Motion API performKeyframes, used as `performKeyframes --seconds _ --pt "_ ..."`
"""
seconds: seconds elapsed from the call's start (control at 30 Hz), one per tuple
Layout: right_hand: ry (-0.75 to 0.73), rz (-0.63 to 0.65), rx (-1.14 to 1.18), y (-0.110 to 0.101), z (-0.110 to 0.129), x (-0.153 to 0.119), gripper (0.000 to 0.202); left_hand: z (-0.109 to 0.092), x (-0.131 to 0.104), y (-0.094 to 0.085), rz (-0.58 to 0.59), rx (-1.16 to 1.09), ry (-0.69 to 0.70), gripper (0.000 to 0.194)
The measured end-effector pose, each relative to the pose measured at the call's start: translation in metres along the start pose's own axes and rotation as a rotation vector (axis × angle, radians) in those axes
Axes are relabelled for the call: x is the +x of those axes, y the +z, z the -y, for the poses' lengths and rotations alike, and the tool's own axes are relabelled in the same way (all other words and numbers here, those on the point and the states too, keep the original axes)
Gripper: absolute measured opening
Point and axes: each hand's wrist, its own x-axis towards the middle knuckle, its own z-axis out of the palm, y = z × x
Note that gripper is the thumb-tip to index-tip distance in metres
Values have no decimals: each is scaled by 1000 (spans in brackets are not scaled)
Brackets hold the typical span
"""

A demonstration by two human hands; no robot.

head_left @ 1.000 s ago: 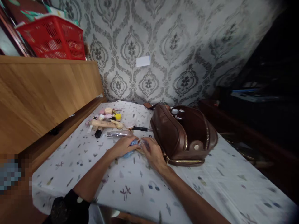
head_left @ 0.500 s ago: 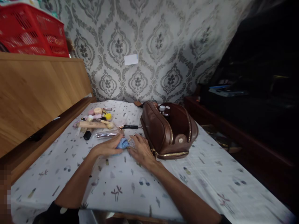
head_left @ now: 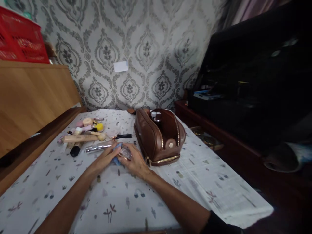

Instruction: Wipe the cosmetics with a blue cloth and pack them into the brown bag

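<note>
My left hand [head_left: 105, 159] is closed on a crumpled blue cloth [head_left: 117, 160], pressing it against a small glittery silver case [head_left: 125, 152]. My right hand [head_left: 136, 164] grips that case from the right, its fingers curled around the edge. What exactly the case is, I cannot make out. Just beyond my left fingers lies a shiny silver tube [head_left: 97, 147]. Close to my right hand stands a brown leather toiletry bag [head_left: 149, 136], unzipped at the top, with two capped bottles [head_left: 157, 116] showing inside. A black-handled brush [head_left: 124, 136] lies between the cosmetics and the bag.
Several cosmetics sit at the left: a beige tube [head_left: 79, 138], a yellow-lidded jar [head_left: 99, 127] and a black cap [head_left: 74, 150]. A wooden cabinet [head_left: 36, 94] bounds the printed tablecloth [head_left: 126, 201]. A red basket [head_left: 21, 39] stands on the cabinet.
My view has swung right, so everything sits further left. The glittery case is now tilted up and more visible between my hands, with the blue cloth behind and under my left fingers.
</note>
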Motion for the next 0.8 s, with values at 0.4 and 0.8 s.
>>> performKeyframes --seconds 0.4,0.8 --pt "25 -61 -17 -2 -2 2 45 -13 5 -3 94 175 180 42" --pt "-64 167 -83 -7 -9 2 80 6 13 -8 -45 -4 140 40"
